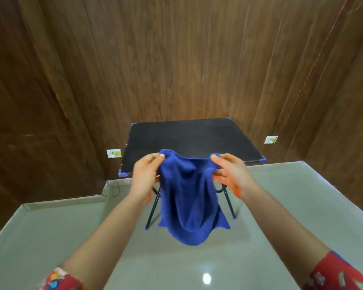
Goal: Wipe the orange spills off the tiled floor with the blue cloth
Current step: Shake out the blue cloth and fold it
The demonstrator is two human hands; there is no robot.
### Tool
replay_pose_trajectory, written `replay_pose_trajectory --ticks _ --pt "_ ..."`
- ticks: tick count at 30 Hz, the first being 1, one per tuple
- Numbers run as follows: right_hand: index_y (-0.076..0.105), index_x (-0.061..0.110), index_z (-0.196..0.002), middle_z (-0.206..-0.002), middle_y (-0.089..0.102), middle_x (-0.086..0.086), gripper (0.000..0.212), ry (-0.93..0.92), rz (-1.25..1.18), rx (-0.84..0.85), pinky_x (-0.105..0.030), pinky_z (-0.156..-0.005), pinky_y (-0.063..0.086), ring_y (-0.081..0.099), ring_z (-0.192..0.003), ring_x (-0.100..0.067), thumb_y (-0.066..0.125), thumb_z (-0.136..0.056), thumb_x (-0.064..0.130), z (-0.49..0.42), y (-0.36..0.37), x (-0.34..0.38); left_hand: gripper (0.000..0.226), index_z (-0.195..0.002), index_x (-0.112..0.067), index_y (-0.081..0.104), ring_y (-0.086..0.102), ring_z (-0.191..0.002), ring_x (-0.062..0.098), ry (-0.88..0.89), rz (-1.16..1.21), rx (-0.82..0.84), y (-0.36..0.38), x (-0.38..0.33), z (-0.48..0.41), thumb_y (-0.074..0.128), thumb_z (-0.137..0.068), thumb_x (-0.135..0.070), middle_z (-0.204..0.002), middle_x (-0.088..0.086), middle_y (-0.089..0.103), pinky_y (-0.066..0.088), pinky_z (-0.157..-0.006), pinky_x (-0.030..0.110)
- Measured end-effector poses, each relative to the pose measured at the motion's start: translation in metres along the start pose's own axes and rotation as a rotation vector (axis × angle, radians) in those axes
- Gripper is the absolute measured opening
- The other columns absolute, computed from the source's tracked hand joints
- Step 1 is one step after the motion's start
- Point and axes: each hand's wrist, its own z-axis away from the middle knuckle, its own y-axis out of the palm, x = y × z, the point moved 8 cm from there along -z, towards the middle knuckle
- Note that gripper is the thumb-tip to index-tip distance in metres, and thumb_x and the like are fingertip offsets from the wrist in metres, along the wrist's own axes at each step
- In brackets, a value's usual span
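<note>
The blue cloth [189, 195] hangs in the air in front of me, held up by its two top corners. My left hand [145, 174] pinches the left corner and my right hand [231, 174] pinches the right corner. The cloth droops in loose folds down to about knee height over the pale tiled floor [71, 237]. No orange spill shows on the floor in this view. An orange stain marks the heel of my right palm.
A small black folding table [189, 139] with blue corner caps stands against the brown wood-panelled wall [176, 59], partly behind the cloth. Two white wall sockets [113, 153] sit low on the wall. A thin cable lies on the floor at the left.
</note>
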Motion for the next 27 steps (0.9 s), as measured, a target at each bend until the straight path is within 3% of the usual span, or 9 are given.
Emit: replay_pose_trajectory --ticks 4,7,12,15,17,19,22,24,27 --pt "0.067 0.007 -0.098 -0.088 0.072 -0.01 0.01 -0.084 0.105 0.194 -0.027 -0.073 0.059 0.072 -0.08 -0.021 0.058 -0.096 0.011 0.023 0.058 0.016 0.016 -0.09 -0.015 0.071 0.067 -0.075 0.016 0.063 0.012 0.152 0.049 -0.019 0.027 0.056 -0.095 -0.017 -0.076 0.0 0.072 0.055 -0.066 0.024" --pt "0.071 0.005 -0.101 -0.096 0.074 -0.012 0.022 -0.134 0.068 0.222 -0.027 -0.077 0.059 0.072 -0.087 -0.021 0.049 -0.097 0.001 0.029 0.06 0.029 0.014 -0.1 -0.016 0.071 0.071 -0.084 0.012 0.114 -0.029 0.265 0.057 -0.031 0.033 0.066 -0.088 -0.011 -0.087 0.0 0.076 0.057 -0.076 0.024" --pt "0.064 0.029 -0.119 -0.114 0.067 0.005 0.038 -0.496 0.477 0.037 -0.026 -0.087 0.05 0.065 -0.098 -0.006 0.055 -0.092 0.004 0.019 0.029 0.052 0.022 -0.092 -0.022 0.071 0.068 -0.079 0.009 0.156 -0.18 0.243 0.042 -0.027 0.026 0.06 -0.089 -0.004 -0.083 -0.002 0.075 0.048 -0.072 0.029" --pt "0.036 0.042 -0.141 -0.134 0.051 0.017 0.074 -0.35 0.731 0.461 -0.018 -0.102 0.042 0.047 -0.124 0.004 0.076 -0.081 0.025 0.014 0.048 0.012 0.019 -0.091 -0.019 0.07 0.06 -0.082 0.013 0.165 -0.2 0.283 0.04 -0.025 0.025 0.053 -0.093 -0.012 -0.084 0.002 0.069 0.045 -0.073 0.036" --pt "0.051 0.035 -0.128 -0.121 0.062 0.013 0.061 -0.206 0.928 0.516 -0.033 -0.094 0.052 0.059 -0.11 -0.004 0.08 -0.075 0.031 0.01 0.042 -0.017 0.019 -0.092 -0.014 0.068 0.06 -0.081 0.009 0.175 -0.168 0.271 0.036 -0.028 0.025 0.05 -0.095 -0.011 -0.084 0.0 0.067 0.047 -0.074 0.029" --pt "0.068 0.024 -0.101 -0.094 0.071 0.004 0.031 -0.244 1.073 0.363 -0.045 -0.082 0.055 0.067 -0.088 -0.016 0.078 -0.074 0.033 0.002 0.026 -0.012 0.019 -0.094 -0.013 0.067 0.059 -0.079 0.005 0.211 -0.178 0.206 0.024 -0.032 0.025 0.049 -0.096 -0.01 -0.083 -0.004 0.067 0.046 -0.072 0.024" --pt "0.068 0.014 -0.079 -0.07 0.064 -0.009 0.018 -0.393 1.056 0.192 -0.04 -0.062 0.05 0.058 -0.063 -0.021 0.075 -0.076 0.03 0.002 0.009 0.017 0.021 -0.095 -0.017 0.067 0.056 -0.079 0.006 0.25 -0.266 0.106 0.0 -0.024 0.02 0.047 -0.097 -0.009 -0.083 -0.005 0.066 0.046 -0.074 0.028" --pt "0.067 0.017 -0.073 -0.068 0.06 -0.016 0.018 -0.4 0.915 0.209 -0.038 -0.055 0.041 0.047 -0.058 -0.018 0.076 -0.075 0.033 0.009 0.009 0.026 0.021 -0.095 -0.018 0.066 0.054 -0.079 0.01 0.258 -0.34 0.097 -0.012 -0.015 0.017 0.046 -0.096 -0.012 -0.084 0.001 0.065 0.047 -0.077 0.037" --pt "0.07 0.024 -0.086 -0.084 0.067 -0.02 0.028 -0.349 0.789 0.243 -0.056 -0.059 0.05 0.06 -0.066 -0.033 0.07 -0.071 0.048 0.016 0.01 0.023 0.02 -0.099 -0.016 0.065 0.056 -0.08 0.017 0.237 -0.384 0.123 -0.019 -0.005 0.017 0.045 -0.098 -0.014 -0.092 0.018 0.065 0.05 -0.083 0.049"
